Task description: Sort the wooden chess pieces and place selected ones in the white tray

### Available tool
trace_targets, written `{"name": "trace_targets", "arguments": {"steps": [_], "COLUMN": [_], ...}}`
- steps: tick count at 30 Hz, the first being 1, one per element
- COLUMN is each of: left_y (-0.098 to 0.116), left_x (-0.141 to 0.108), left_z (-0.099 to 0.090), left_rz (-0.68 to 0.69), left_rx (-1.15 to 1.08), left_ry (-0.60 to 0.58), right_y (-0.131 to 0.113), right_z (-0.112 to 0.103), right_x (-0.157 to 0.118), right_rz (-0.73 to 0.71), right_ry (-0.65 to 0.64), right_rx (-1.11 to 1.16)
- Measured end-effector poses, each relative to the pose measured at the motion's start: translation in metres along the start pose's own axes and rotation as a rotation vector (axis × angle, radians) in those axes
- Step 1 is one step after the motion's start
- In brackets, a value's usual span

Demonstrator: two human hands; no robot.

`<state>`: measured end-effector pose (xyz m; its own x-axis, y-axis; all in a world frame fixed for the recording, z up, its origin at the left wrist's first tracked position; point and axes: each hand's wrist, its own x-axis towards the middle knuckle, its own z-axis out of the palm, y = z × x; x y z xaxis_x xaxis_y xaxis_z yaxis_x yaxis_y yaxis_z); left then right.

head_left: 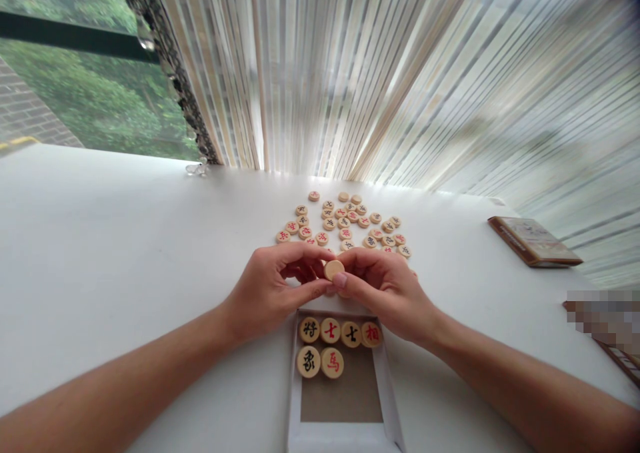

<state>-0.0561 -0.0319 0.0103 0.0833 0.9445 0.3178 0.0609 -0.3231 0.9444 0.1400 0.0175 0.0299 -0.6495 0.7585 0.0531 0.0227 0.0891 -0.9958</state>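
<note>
Between my two hands, a round wooden Chinese chess piece (334,270) is held with a plain, unmarked face towards me. My left hand (277,281) pinches it from the left with thumb and fingers. From the right, my right hand (383,281) grips it too, the thumb against its lower edge. Just below stands a shallow white box (341,433) with a brown bottom. Inside it, a row of pieces in black and red characters lies along the far side, with a black piece (309,362) and a red piece (333,362) in a second row at the left.
Many loose chess pieces (343,223) are scattered beyond my hands on the white table (125,260), most face up. A flat brown box (535,241) lies at the right, and another brown item (617,353) is partly blurred out. String curtains (320,73) hang behind the table.
</note>
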Motion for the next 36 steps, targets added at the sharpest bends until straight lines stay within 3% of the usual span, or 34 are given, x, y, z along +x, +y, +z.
{"name": "trace_targets", "arguments": {"steps": [11,25,32,36], "left_y": [-0.0009,-0.0019,-0.0012,-0.0023], "left_x": [-0.0025,-0.0033,-0.0001,0.0007], "left_z": [0.0010,0.0004,0.0004,-0.0004], "left_rz": [0.098,0.094,-0.001,0.003], "left_rx": [0.122,0.110,0.025,0.020], "left_ry": [-0.026,-0.006,-0.030,0.019], "right_y": [0.0045,0.0034,0.0026,0.0006], "right_z": [-0.0010,-0.0030,-0.0046,-0.0049], "right_x": [-0.0006,-0.0016,0.0001,-0.0007], "right_rz": [-0.017,-0.045,-0.060,-0.088], "right_ry": [0.034,0.004,-0.004,-0.003], "right_rx": [-0.074,-0.116,-0.119,-0.136]}}
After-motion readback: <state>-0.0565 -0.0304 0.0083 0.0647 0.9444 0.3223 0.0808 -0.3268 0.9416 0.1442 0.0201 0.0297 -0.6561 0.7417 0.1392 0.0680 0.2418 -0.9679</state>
